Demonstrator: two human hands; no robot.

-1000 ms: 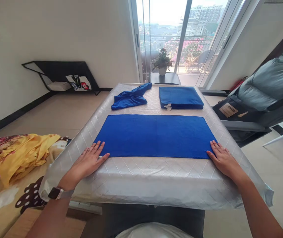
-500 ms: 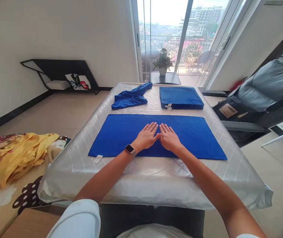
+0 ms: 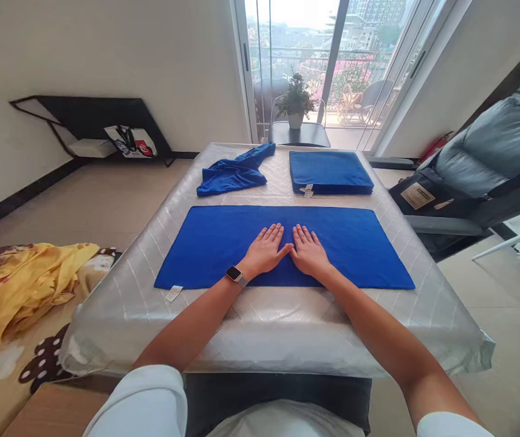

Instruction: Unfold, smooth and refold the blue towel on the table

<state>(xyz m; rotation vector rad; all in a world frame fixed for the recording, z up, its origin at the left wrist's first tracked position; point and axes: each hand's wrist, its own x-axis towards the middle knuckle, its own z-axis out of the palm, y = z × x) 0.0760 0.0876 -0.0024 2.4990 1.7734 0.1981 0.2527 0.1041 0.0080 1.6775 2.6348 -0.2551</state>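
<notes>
Blue cloth (image 3: 351, 246): spread flat as a wide rectangle across the near half of the tabletop, matte and softly napped, with straight edges and rounded corners; faint creasing near the middle.
White tag (image 3: 174, 294): small, limp, sticking out past the near left corner of the blue cloth.
Left hand (image 3: 264, 249): palm down on the middle of the blue cloth, flattened, with fingers straight and pointing to the far side; thumb stretched rightward to meet the right hand.
Right hand (image 3: 309, 250): just beside, likewise palm down and flattened on the blue cloth, fingers extended.
Watch (image 3: 233, 273): dark, square-faced, on a pale band around the left wrist.
Tablecloth (image 3: 282, 340): silvery and glossy, patterned with crossing diagonal lines, draped over the near edge.
Crumpled cloth (image 3: 235, 173): blue, bunched into soft ridges, at the far left of the tabletop.
Folded stack (image 3: 330, 170): blue layers squared into a neat block, at the far right, with pale labels at the near left corner.
Yellow fabric (image 3: 36, 285): loosely heaped, full of wrinkles, left of the tabletop.
Potted plant (image 3: 296, 97): leafy, in a smooth white pot, on a dark chair seat (image 3: 305, 137) beyond the far edge.
Armchair (image 3: 478, 145): grey, puffy and creased, at the right.
</notes>
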